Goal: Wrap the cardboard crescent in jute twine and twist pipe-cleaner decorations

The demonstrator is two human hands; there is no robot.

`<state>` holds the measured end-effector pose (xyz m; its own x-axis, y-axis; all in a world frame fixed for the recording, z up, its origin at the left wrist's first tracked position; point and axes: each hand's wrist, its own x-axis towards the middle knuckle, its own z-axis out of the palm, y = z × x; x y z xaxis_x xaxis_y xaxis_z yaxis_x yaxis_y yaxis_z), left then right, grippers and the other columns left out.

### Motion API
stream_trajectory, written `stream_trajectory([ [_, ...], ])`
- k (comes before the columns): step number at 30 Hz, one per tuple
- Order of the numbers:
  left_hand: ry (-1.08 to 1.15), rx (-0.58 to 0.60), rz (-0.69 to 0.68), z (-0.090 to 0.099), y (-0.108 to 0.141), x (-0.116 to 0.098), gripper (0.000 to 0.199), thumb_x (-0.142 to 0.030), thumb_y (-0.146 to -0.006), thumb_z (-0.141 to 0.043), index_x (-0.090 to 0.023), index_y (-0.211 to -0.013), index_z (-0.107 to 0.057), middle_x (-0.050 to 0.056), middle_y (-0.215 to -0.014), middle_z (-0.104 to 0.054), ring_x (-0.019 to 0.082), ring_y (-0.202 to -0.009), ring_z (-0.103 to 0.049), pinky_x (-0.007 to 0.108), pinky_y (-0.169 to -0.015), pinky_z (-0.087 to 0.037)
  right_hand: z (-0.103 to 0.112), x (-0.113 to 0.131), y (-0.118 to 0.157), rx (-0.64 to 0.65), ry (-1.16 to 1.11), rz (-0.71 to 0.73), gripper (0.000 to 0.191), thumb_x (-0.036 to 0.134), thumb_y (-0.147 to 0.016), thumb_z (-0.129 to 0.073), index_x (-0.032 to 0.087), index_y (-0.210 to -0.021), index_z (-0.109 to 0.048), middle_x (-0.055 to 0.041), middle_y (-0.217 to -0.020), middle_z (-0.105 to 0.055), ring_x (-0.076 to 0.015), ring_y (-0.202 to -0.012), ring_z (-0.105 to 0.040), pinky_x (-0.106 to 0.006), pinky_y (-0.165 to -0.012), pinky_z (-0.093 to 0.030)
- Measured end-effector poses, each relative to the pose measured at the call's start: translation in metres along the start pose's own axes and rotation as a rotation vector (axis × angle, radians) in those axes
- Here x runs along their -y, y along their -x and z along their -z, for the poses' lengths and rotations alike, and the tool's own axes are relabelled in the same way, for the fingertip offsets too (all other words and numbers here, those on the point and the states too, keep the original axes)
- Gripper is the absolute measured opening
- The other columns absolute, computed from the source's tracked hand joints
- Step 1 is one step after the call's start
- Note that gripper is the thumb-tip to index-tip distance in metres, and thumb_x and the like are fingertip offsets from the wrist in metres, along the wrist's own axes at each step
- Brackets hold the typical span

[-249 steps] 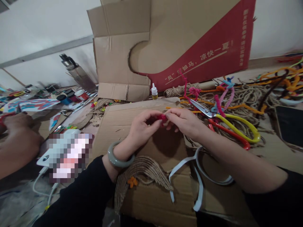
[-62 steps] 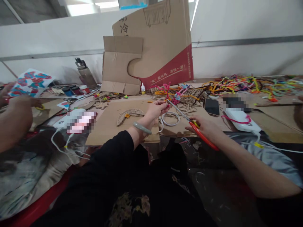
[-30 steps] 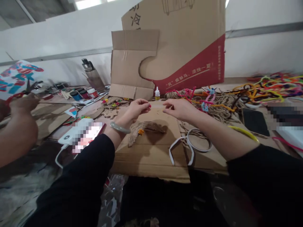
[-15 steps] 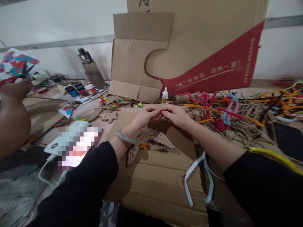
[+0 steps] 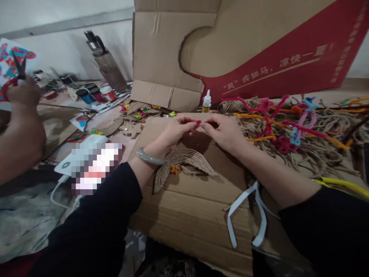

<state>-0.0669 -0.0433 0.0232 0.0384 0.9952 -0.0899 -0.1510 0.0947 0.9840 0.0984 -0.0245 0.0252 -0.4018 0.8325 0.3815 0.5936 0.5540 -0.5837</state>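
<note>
Nearest the camera, two black sleeves run up from the bottom corners of the frame, and at lower right a loose white strip (image 5: 257, 215) lies curled on the flat cardboard sheet (image 5: 190, 215) that fills the lower middle. A little farther up, a curved fan of brown corded pieces (image 5: 181, 163) rests on that sheet with a small orange bit at its inner edge, just beside the grey-green bangle (image 5: 150, 157) on the left wrist. Above it, at the centre of the frame, the left hand (image 5: 175, 132) and the right hand (image 5: 223, 130) meet fingertip to fingertip, each pinched narrow on a small red pipe-cleaner piece (image 5: 198, 122) held between them over the sheet. At middle left a white device with a cable lies on the table, partly blurred out. At far left another person's hand (image 5: 23, 94) grips scissors (image 5: 17, 71) beside a patterned paper. To the right of centre, a tangle of pink, orange and blue pipe cleaners (image 5: 282, 123) spreads over brown twine, and a yellow handle (image 5: 343, 184) shows at the right edge. Farther back a small glue bottle (image 5: 206, 102) stands upright near the foot of a large cut cardboard box (image 5: 230, 46) with a red band, with paint pots (image 5: 95, 93) and a dark-lidded bottle (image 5: 106, 63) at upper left.
</note>
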Motion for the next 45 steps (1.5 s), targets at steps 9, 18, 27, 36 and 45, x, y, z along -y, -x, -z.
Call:
stream_trajectory([
  [9, 0.012, -0.095, 0.049, 0.013, -0.013, 0.016, 0.007, -0.013, -0.076, -0.063, -0.014, -0.07, -0.06, -0.001, -0.06, -0.058, 0.004, -0.048, -0.05, 0.017, -0.048, -0.037, -0.018, 0.061, 0.04, 0.588, 0.265, 0.464, 0.024, 0.031, -0.088, -0.049, 0.018, -0.1, -0.065, -0.0088, -0.096, -0.065, -0.0198, -0.084, -0.057, -0.029, -0.062, -0.035],
  [18, -0.04, -0.023, 0.066, 0.009, -0.005, 0.009, 0.008, -0.014, -0.074, -0.065, -0.015, -0.07, -0.058, -0.001, -0.059, -0.057, 0.005, -0.05, -0.051, 0.017, -0.049, -0.037, -0.011, 0.052, 0.031, 0.592, 0.111, 0.323, 0.018, 0.021, -0.087, -0.048, 0.017, -0.089, -0.065, -0.0056, -0.091, -0.066, -0.0161, -0.08, -0.057, -0.027, -0.065, -0.036],
  [27, -0.08, 0.003, 0.097, 0.015, -0.009, 0.014, 0.017, -0.018, -0.065, -0.072, -0.013, -0.073, -0.058, -0.001, -0.064, -0.06, 0.005, -0.054, -0.055, 0.016, -0.052, -0.044, -0.018, 0.063, 0.046, 0.703, 0.264, 0.49, 0.019, 0.023, -0.088, -0.049, 0.017, -0.099, -0.064, -0.0092, -0.098, -0.064, -0.0195, -0.081, -0.06, -0.029, -0.059, -0.039],
  [36, -0.133, 0.174, 0.098, 0.022, 0.0, 0.003, 0.022, -0.023, -0.064, -0.071, -0.015, -0.082, -0.062, -0.002, -0.065, -0.06, 0.007, -0.055, -0.054, 0.018, -0.051, -0.042, 0.017, 0.042, 0.017, 0.64, -0.076, 0.125, 0.017, 0.017, -0.081, -0.052, 0.017, -0.089, -0.068, -0.0026, -0.087, -0.068, -0.0128, -0.076, -0.058, -0.024, -0.069, -0.04],
  [45, -0.668, 0.469, 0.125, 0.017, 0.007, -0.001, 0.024, -0.036, -0.07, -0.063, -0.012, -0.075, -0.066, 0.0, -0.064, -0.059, 0.008, -0.056, -0.047, 0.02, -0.05, -0.035, 0.021, 0.014, 0.011, 0.754, 0.125, 0.147, 0.025, 0.031, -0.082, -0.049, 0.021, -0.089, -0.071, -0.0037, -0.082, -0.069, -0.0146, -0.069, -0.056, -0.025, -0.061, -0.035],
])
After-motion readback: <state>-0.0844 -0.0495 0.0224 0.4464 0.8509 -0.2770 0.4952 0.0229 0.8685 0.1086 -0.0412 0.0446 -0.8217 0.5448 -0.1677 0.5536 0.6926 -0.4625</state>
